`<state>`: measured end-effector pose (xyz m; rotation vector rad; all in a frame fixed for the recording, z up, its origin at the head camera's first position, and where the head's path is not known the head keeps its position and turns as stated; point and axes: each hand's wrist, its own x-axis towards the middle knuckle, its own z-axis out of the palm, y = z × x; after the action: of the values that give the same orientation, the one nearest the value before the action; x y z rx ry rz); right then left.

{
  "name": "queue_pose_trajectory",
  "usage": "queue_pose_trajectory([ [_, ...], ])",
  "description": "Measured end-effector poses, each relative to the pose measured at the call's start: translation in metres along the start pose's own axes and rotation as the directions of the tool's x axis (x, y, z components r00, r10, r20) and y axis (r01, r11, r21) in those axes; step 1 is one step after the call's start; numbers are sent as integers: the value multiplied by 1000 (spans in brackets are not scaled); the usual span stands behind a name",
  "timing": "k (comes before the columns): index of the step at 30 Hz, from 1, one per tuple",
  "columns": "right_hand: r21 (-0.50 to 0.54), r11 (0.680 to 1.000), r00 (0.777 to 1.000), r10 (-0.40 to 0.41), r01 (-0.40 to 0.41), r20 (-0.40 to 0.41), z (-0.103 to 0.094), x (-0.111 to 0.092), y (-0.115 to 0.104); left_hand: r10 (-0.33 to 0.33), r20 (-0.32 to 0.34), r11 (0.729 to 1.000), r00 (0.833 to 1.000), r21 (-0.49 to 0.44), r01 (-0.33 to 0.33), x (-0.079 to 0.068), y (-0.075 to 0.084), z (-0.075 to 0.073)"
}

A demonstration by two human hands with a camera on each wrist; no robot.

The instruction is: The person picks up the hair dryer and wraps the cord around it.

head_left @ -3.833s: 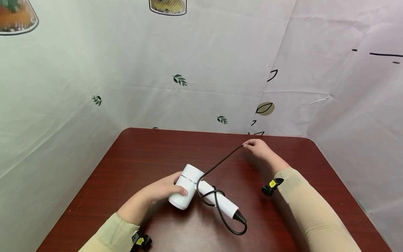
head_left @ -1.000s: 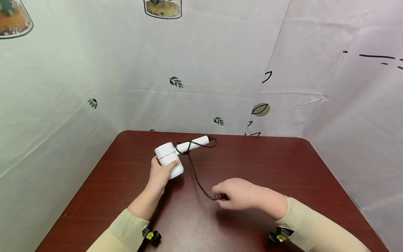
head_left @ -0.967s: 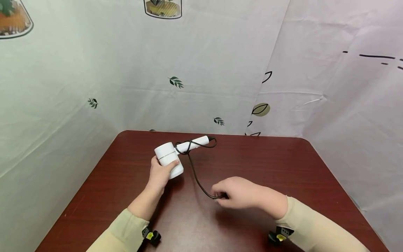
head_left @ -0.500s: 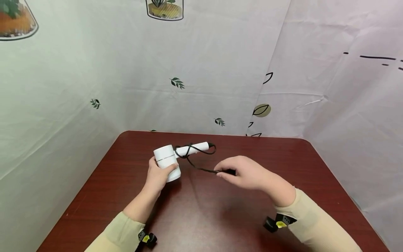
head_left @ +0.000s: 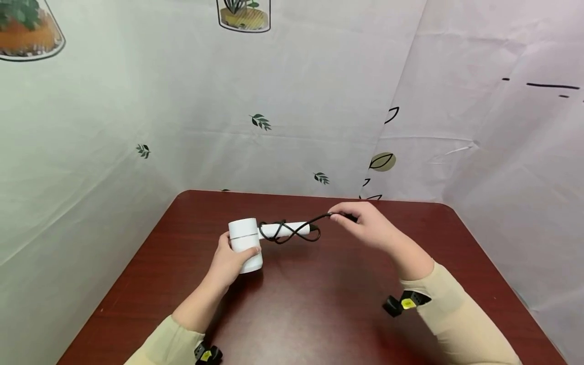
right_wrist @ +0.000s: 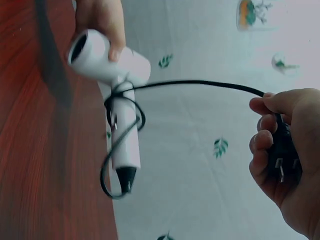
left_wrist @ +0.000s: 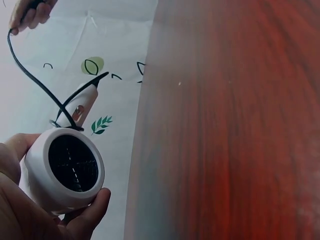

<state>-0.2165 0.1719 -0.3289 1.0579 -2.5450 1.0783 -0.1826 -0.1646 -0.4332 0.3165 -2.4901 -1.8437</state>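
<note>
A white hair dryer (head_left: 244,231) is held up over the table, its handle (head_left: 283,229) pointing right in the head view. My left hand (head_left: 226,258) grips its barrel, thumb across the side. Black power cord (head_left: 321,217) loops around the handle and crosses over it. With thumb and forefinger my right hand (head_left: 367,223) pinches the cord, to the right of the handle's end. In the right wrist view the black plug (right_wrist: 282,162) lies inside the right palm, under the curled fingers, prongs showing. The left wrist view shows the dryer's dark round grille (left_wrist: 73,163).
The dark red wooden table (head_left: 310,309) spreads beneath both hands. Pale sheet walls (head_left: 310,91) with leaf and jar prints stand behind it and on both sides. Each sleeve cuff carries a small black wrist camera (head_left: 401,304).
The right hand has carried the cord from near the body up and away to the handle's far right, wrapping it across the handle. The dryer has swung from slanting to nearly level.
</note>
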Motion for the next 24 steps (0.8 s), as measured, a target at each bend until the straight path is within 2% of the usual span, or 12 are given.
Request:
queue_pose_trajectory([
  [5, 38, 991, 991, 126, -125, -43, -2, 4, 20, 14, 24, 1000, 1000, 26, -14, -4, -3, -2],
  [9, 83, 980, 980, 188, -183, -61, -2, 7, 36, 30, 48, 999, 998, 43, -32, -6, -5, -4],
  [24, 37, 966, 957, 258, -255, -133, 5, 11, 75, 79, 110, 993, 991, 80, -88, -14, -6, -3],
])
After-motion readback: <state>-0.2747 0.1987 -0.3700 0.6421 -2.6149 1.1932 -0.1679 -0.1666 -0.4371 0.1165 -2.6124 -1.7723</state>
